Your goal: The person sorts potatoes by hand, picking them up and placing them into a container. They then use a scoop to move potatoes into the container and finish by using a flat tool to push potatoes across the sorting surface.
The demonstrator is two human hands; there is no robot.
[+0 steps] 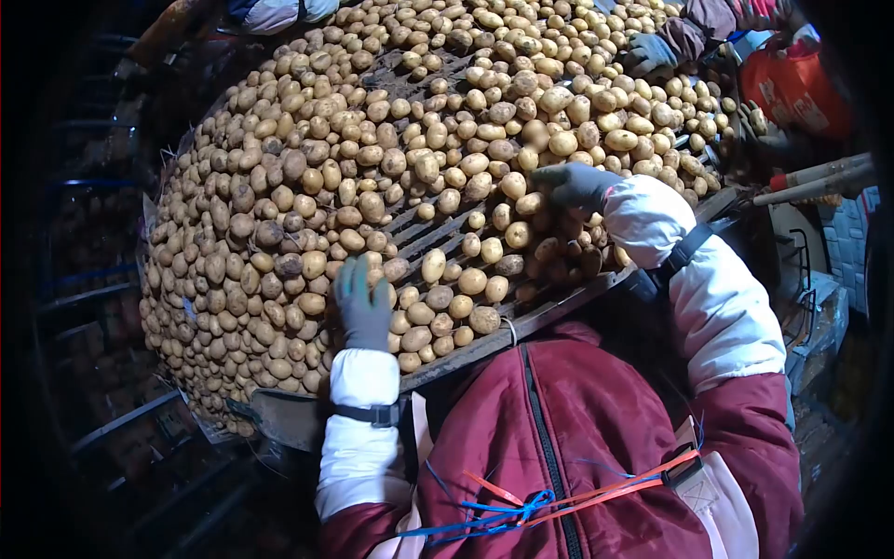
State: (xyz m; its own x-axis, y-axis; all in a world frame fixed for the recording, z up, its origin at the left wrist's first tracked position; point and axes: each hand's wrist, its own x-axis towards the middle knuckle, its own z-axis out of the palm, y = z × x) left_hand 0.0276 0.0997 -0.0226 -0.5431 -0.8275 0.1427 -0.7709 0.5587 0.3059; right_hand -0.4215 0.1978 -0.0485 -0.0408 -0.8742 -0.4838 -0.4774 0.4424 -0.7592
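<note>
Crowding the left hand: potatoes

We see a slatted wooden table under cool, bright light. Left of the table, blue-edged rails recede into deep shadow. Right of it, we make out a pale woven sack and, farther up, an orange-red container.
</note>
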